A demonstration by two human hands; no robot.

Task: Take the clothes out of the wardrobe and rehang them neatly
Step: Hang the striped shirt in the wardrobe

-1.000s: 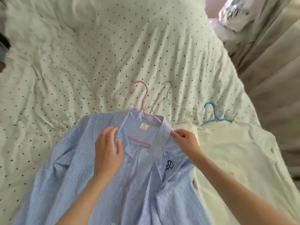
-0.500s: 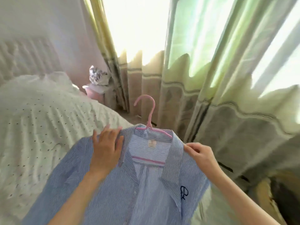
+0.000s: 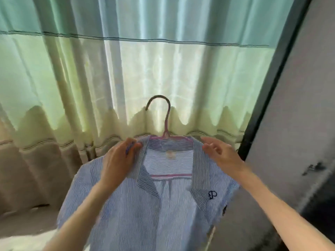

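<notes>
The left hand (image 3: 119, 160) grips the left shoulder of the striped shirt (image 3: 154, 205), fingers curled over the collar edge. The shirt already sits on the pink hanger (image 3: 165, 124), held up in front of the curtain (image 3: 126, 69). The right hand (image 3: 220, 153) supports the right shoulder, fingers spread, with no clear pinch. Judging by this, dressing the hanger is done; hooking it onto a wardrobe rail, not in view, remains
</notes>
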